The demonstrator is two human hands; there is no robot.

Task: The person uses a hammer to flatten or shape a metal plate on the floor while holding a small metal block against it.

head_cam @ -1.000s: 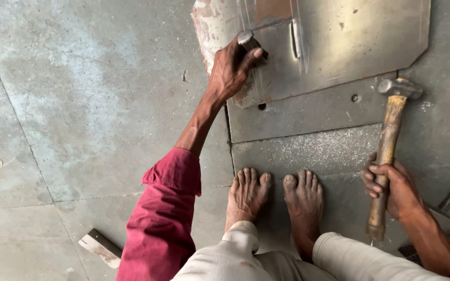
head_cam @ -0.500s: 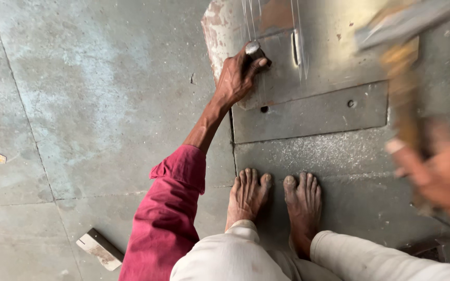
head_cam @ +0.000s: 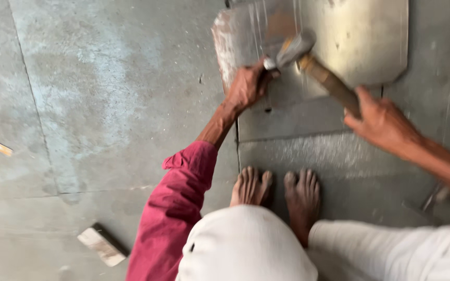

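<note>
Your left hand (head_cam: 246, 86) is wrapped tight around a punch (head_cam: 267, 70) set on the metal sheet (head_cam: 355, 41) lying on the floor. Your right hand (head_cam: 378, 122) clenches the wooden handle of the hammer (head_cam: 308, 60); its head sits against the punch top, just above your left hand.

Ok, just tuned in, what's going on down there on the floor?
A person crouches barefoot on the floor over a metal sheet that lies on a flat steel plate. The left hand grips a short punch or chisel stood against the sheet. The right hand holds a wooden-handled hammer, whose head sits right at the top of the tool, blurred. A small wood block lies on the concrete to the left.
</note>
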